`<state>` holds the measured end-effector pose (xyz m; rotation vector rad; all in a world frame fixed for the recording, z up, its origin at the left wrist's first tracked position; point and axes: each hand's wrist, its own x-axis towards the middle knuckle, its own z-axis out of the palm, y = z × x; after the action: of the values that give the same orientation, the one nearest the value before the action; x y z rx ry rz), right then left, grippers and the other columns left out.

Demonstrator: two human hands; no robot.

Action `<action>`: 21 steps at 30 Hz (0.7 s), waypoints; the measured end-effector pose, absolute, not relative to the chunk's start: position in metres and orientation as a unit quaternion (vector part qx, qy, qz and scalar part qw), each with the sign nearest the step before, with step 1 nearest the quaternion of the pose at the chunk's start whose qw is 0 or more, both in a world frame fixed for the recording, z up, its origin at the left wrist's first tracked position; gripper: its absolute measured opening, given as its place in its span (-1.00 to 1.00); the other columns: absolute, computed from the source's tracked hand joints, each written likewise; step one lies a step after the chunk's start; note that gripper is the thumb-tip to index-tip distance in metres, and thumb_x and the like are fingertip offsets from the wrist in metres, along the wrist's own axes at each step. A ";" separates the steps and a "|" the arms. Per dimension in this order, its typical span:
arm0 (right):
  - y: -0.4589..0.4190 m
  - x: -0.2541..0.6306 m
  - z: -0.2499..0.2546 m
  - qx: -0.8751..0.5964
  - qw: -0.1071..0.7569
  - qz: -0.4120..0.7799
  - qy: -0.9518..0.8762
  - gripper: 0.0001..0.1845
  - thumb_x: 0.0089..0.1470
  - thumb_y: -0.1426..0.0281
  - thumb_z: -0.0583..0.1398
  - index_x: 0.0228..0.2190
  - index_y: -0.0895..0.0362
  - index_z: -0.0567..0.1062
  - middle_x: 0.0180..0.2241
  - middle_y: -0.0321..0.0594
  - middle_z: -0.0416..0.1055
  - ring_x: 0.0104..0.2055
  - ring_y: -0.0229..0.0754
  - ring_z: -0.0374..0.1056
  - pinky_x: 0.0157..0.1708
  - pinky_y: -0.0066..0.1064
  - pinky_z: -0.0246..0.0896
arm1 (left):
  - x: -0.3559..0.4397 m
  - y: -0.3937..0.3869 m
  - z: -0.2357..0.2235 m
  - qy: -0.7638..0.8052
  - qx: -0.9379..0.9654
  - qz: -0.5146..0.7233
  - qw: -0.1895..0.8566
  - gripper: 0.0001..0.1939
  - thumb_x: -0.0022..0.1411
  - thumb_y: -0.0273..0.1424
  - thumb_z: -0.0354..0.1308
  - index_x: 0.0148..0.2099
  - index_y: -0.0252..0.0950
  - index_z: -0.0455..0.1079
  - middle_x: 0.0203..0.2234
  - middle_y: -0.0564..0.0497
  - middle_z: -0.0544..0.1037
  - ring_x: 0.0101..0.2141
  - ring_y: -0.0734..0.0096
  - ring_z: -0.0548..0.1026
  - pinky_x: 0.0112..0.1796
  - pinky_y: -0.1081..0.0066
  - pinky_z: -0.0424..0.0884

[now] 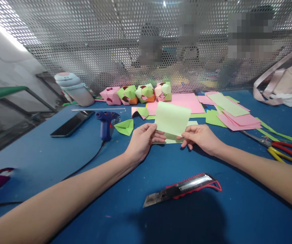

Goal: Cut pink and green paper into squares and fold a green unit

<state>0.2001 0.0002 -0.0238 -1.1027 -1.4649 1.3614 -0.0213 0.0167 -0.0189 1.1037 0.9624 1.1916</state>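
Note:
My left hand (pixel 144 139) and my right hand (pixel 199 137) both pinch the lower edge of a light green paper sheet (pixel 171 119), which is folded up from the blue table (pixel 59 156). Its lower flap lies flat on the table between my fingers. A folded green paper piece (pixel 124 126) lies just left of my left hand. Stacks of pink and green paper (pixel 233 113) lie to the right, and a large pink sheet (pixel 186 101) lies behind the held paper.
A red utility knife (pixel 184 188) lies near the front. A blue glue gun (pixel 106 123) and a dark phone (pixel 72 123) sit at the left; scissors (pixel 280 147) at the right. Folded paper cubes (pixel 138 93) line the perforated metal screen (pixel 110 40). A pink bag (pixel 285 83) rests at far right.

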 end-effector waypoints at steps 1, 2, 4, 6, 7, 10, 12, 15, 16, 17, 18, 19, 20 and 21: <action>0.000 0.200 -0.024 -0.439 0.417 0.541 -0.583 -0.67 -0.01 0.16 0.33 -0.54 0.16 0.50 -0.51 -0.08 0.60 -0.68 -0.35 0.31 -0.63 -0.45 0.20 | -0.021 0.017 -0.019 0.414 0.475 0.510 0.585 -0.78 0.32 -0.36 0.20 -0.32 -0.42 0.38 -0.49 -0.12 0.59 -0.53 0.39 0.60 -0.43 0.42 0.60; 0.000 0.200 -0.024 -0.439 0.418 0.541 -0.583 -0.67 0.00 0.16 0.33 -0.54 0.16 0.50 -0.50 -0.08 0.60 -0.68 -0.35 0.31 -0.63 -0.45 0.20 | -0.021 0.017 -0.019 0.415 0.476 0.509 0.585 -0.78 0.32 -0.35 0.20 -0.32 -0.41 0.37 -0.49 -0.12 0.59 -0.53 0.39 0.60 -0.43 0.42 0.60; 0.000 0.200 -0.025 -0.440 0.417 0.541 -0.583 -0.67 0.01 0.15 0.32 -0.52 0.17 0.52 -0.49 -0.07 0.60 -0.67 -0.35 0.31 -0.63 -0.45 0.21 | -0.021 0.016 -0.019 0.417 0.477 0.508 0.584 -0.77 0.32 -0.34 0.19 -0.32 -0.41 0.37 -0.49 -0.12 0.59 -0.54 0.39 0.60 -0.44 0.42 0.59; 0.000 0.200 -0.025 -0.441 0.415 0.541 -0.583 -0.67 0.02 0.15 0.31 -0.50 0.18 0.54 -0.50 -0.08 0.60 -0.67 -0.35 0.32 -0.63 -0.46 0.21 | -0.021 0.017 -0.019 0.417 0.478 0.508 0.582 -0.77 0.33 -0.33 0.18 -0.32 -0.40 0.36 -0.49 -0.12 0.59 -0.54 0.39 0.60 -0.45 0.42 0.59; 0.000 0.200 -0.025 -0.442 0.415 0.540 -0.584 -0.67 0.03 0.15 0.31 -0.49 0.18 0.55 -0.51 -0.09 0.60 -0.67 -0.35 0.32 -0.63 -0.46 0.21 | -0.020 0.017 -0.019 0.416 0.479 0.509 0.581 -0.77 0.34 -0.33 0.18 -0.32 -0.40 0.35 -0.49 -0.11 0.59 -0.54 0.38 0.60 -0.46 0.42 0.59; 0.000 0.200 -0.023 -0.442 0.416 0.542 -0.582 -0.68 0.03 0.17 0.31 -0.49 0.19 0.55 -0.55 -0.11 0.58 -0.68 -0.36 0.30 -0.64 -0.48 0.19 | -0.020 0.017 -0.020 0.413 0.482 0.511 0.580 -0.78 0.35 -0.35 0.15 -0.31 -0.40 0.35 -0.49 -0.12 0.59 -0.54 0.37 0.60 -0.46 0.42 0.59; -0.001 0.199 -0.022 -0.444 0.420 0.545 -0.575 -0.69 0.01 0.18 0.32 -0.53 0.19 0.54 -0.55 -0.10 0.58 -0.69 -0.37 0.30 -0.65 -0.49 0.18 | -0.020 0.017 -0.020 0.411 0.479 0.512 0.583 -0.79 0.36 -0.36 0.14 -0.31 -0.40 0.35 -0.49 -0.12 0.59 -0.54 0.37 0.60 -0.46 0.41 0.59; -0.001 0.198 -0.021 -0.446 0.432 0.554 -0.555 -0.69 -0.03 0.20 0.34 -0.59 0.17 0.50 -0.52 -0.09 0.59 -0.70 -0.37 0.30 -0.68 -0.49 0.17 | -0.020 0.017 -0.019 0.400 0.467 0.517 0.596 -0.79 0.36 -0.37 0.13 -0.30 -0.42 0.36 -0.48 -0.14 0.59 -0.53 0.35 0.61 -0.45 0.40 0.59; -0.001 0.198 -0.021 -0.445 0.436 0.558 -0.548 -0.69 -0.04 0.21 0.35 -0.60 0.17 0.49 -0.51 -0.09 0.59 -0.70 -0.37 0.31 -0.69 -0.49 0.17 | -0.020 0.016 -0.018 0.394 0.461 0.518 0.603 -0.78 0.36 -0.36 0.12 -0.29 -0.43 0.37 -0.47 -0.16 0.60 -0.52 0.34 0.61 -0.45 0.39 0.59; -0.001 0.197 -0.020 -0.444 0.441 0.562 -0.541 -0.69 -0.05 0.22 0.36 -0.60 0.17 0.48 -0.52 -0.09 0.59 -0.70 -0.37 0.31 -0.69 -0.49 0.17 | -0.020 0.015 -0.017 0.386 0.453 0.520 0.612 -0.76 0.37 -0.34 0.10 -0.28 -0.45 0.39 -0.45 -0.17 0.60 -0.51 0.32 0.61 -0.44 0.38 0.60; -0.001 0.196 -0.020 -0.441 0.445 0.567 -0.535 -0.69 -0.06 0.22 0.36 -0.61 0.16 0.48 -0.52 -0.10 0.58 -0.70 -0.37 0.30 -0.70 -0.49 0.16 | -0.019 0.014 -0.016 0.378 0.443 0.522 0.623 -0.73 0.38 -0.32 0.08 -0.26 -0.46 0.40 -0.43 -0.18 0.60 -0.50 0.32 0.61 -0.42 0.38 0.60; -0.001 0.196 -0.019 -0.440 0.449 0.571 -0.527 -0.69 -0.08 0.23 0.37 -0.62 0.16 0.47 -0.53 -0.10 0.58 -0.70 -0.37 0.30 -0.70 -0.49 0.16 | -0.019 0.012 -0.015 0.372 0.430 0.524 0.634 -0.72 0.38 -0.31 0.07 -0.24 -0.46 0.42 -0.42 -0.19 0.60 -0.49 0.31 0.62 -0.40 0.37 0.61; -0.001 0.195 -0.019 -0.438 0.454 0.575 -0.520 -0.69 -0.09 0.23 0.38 -0.62 0.16 0.46 -0.54 -0.10 0.57 -0.70 -0.36 0.30 -0.71 -0.49 0.15 | -0.018 0.010 -0.014 0.369 0.413 0.526 0.646 -0.72 0.38 -0.32 0.07 -0.22 -0.47 0.44 -0.41 -0.19 0.60 -0.48 0.32 0.62 -0.38 0.37 0.61; -0.001 0.195 -0.019 -0.437 0.459 0.579 -0.513 -0.68 -0.10 0.23 0.39 -0.63 0.16 0.46 -0.54 -0.10 0.57 -0.70 -0.36 0.30 -0.71 -0.49 0.15 | -0.017 0.008 -0.012 0.369 0.394 0.525 0.658 -0.75 0.36 -0.35 0.08 -0.21 -0.47 0.45 -0.40 -0.19 0.61 -0.46 0.33 0.62 -0.36 0.39 0.61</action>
<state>0.1948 -0.0014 -0.0190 -1.0774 -1.2635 1.4260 -0.0167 0.0078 -0.0124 0.8933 0.8353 1.1902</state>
